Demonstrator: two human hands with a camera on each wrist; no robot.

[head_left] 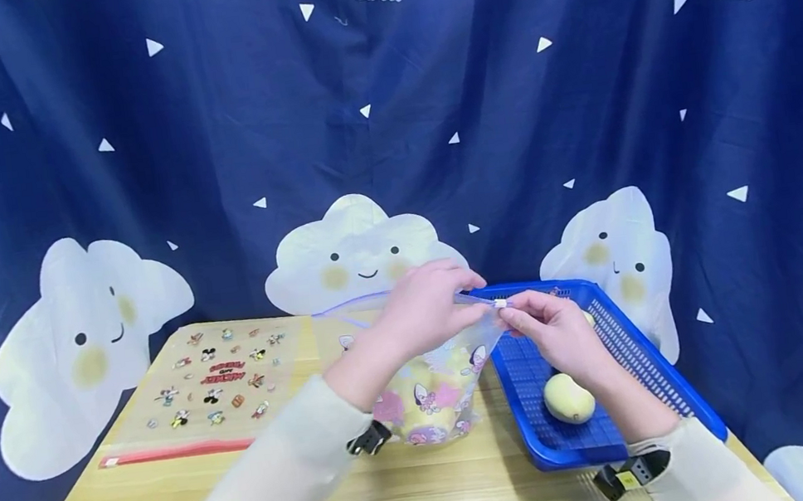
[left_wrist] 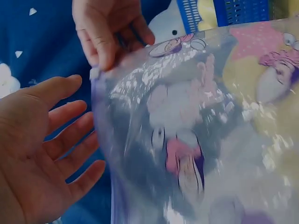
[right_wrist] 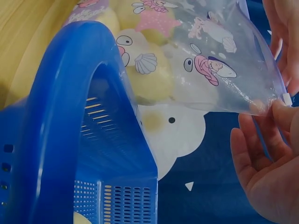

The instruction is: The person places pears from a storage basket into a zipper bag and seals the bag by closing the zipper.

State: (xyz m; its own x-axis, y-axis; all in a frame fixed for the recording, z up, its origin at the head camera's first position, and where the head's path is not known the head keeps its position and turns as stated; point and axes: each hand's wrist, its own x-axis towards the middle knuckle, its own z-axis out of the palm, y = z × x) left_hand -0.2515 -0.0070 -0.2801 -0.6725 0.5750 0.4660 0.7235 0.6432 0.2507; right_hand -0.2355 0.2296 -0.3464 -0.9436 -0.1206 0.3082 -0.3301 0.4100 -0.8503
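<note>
A clear zip bag (head_left: 437,392) with pink and purple cartoon prints stands upright on the table, pale yellow round fruits showing through it. My right hand (head_left: 558,336) pinches its top right corner between thumb and fingers, right at the white slider (head_left: 501,303). In the left wrist view, my left hand (left_wrist: 56,144) has its fingers spread and relaxed beside the purple zip edge (left_wrist: 100,116), its thumb apart from them. The slider (right_wrist: 287,99) sits at the corner end of the zip in the right wrist view.
Right of the bag, a blue plastic basket (head_left: 585,455) holds a pale yellow fruit (head_left: 568,399) and another partly hidden by my right hand. A flat cartoon-printed bag (head_left: 225,381) with a red zip (head_left: 178,452) lies at the left. A dark blue curtain (head_left: 385,119) hangs behind the table.
</note>
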